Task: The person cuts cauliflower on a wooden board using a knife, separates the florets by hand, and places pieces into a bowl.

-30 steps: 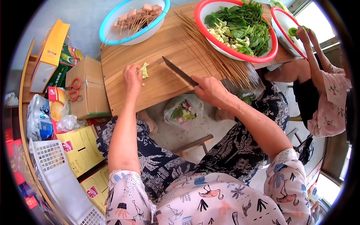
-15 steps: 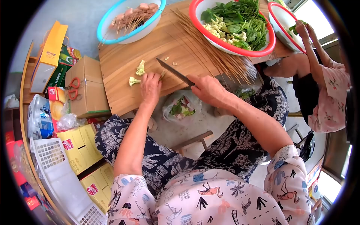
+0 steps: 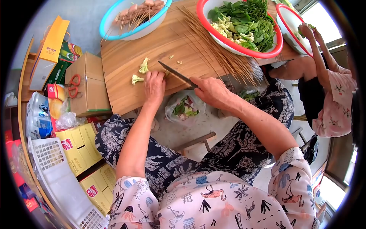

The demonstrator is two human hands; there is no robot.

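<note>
My right hand [image 3: 211, 90] is closed around the handle of a knife [image 3: 177, 73], whose blade points up and left over the wooden table [image 3: 126, 68]. Close to the blade, on the table, my left hand [image 3: 155, 84] has its fingers pressed together; what they hold, if anything, is mostly hidden under them. Two cauliflower pieces lie just left of these fingers, an upper one [image 3: 144, 65] and a lower one [image 3: 137, 79]. Small cauliflower scraps [image 3: 179, 62] rest beyond the knife tip.
A red-rimmed basin [image 3: 259, 54] holds greens and cauliflower. Beside it are wooden skewers [image 3: 228, 57]. A blue-rimmed basin [image 3: 131, 36] holds skewered meat. Below the table edge hangs a plastic bag of scraps [image 3: 185, 108]. At right, another person's hands [image 3: 308, 32] hold something green over another basin.
My left hand has moved right, toward the knife, from the cauliflower it held at left. Two cauliflower pieces now lie apart on the table. The knife has shifted slightly left.
</note>
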